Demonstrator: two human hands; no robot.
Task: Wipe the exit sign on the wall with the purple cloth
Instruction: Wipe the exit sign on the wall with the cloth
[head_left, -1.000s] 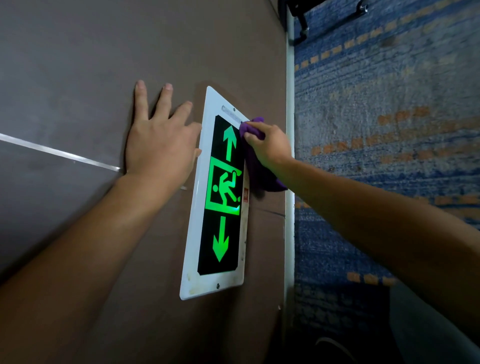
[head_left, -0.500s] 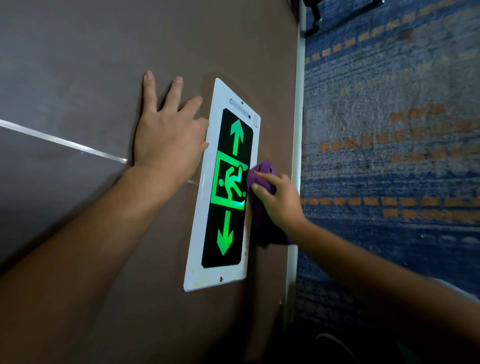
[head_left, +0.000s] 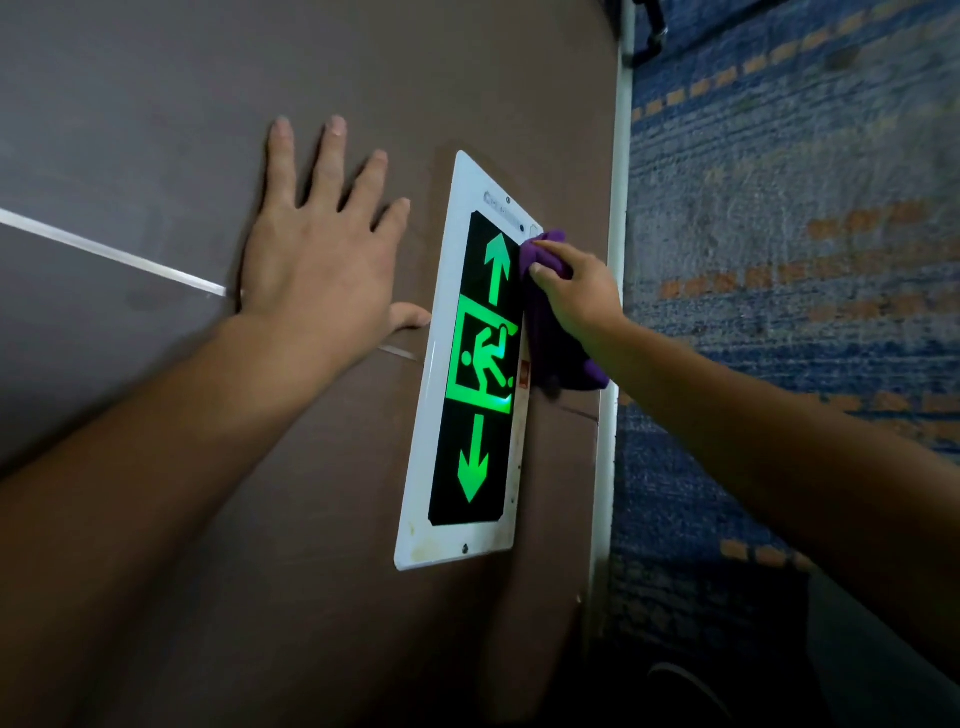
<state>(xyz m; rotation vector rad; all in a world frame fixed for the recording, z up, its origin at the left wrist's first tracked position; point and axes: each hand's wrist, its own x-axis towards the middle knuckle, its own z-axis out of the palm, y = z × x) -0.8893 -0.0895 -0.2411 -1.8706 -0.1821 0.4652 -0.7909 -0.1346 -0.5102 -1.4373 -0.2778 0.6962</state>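
Head view: right hand presses purple cloth on exit sign.

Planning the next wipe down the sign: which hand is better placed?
Right. The right hand already presses the cloth on the sign; the left hand lies flat on the wall, empty.

- exit sign: green lit pictogram on black panel, running figure in a doorway, one arrow above pointing up, one below pointing down
- small print on its white frame, top and right edge: unreadable
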